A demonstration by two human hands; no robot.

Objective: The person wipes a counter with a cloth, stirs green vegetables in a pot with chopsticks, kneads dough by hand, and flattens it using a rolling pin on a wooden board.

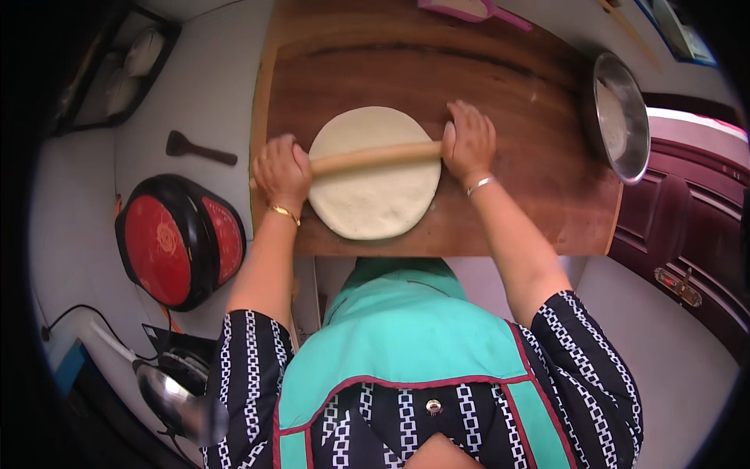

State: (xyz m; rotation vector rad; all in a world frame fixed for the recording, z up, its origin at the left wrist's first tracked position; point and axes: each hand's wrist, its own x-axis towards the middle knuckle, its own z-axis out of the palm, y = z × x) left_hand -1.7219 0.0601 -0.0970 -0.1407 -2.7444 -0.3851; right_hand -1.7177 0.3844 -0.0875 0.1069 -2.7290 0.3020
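A round, flattened sheet of pale dough [375,199] lies on the wooden board [531,187] in front of me. Across its upper half rests a light wooden rolling pin [375,159], tilted slightly up toward the right. My left hand [281,168] is closed round the pin's left end, at the dough's left edge. At the other end, my right hand [470,142] grips the pin with its fingers bent over, just past the dough's right edge. The pin's right tip is hidden under that hand.
A metal bowl [625,121] with white powder stands at the board's right edge. A pink scoop [473,9] lies at the far edge. To the left are a dark wooden spatula [199,148], a red-and-black appliance [176,241] and a metal pan [176,402]. A dark red door [680,227] is at right.
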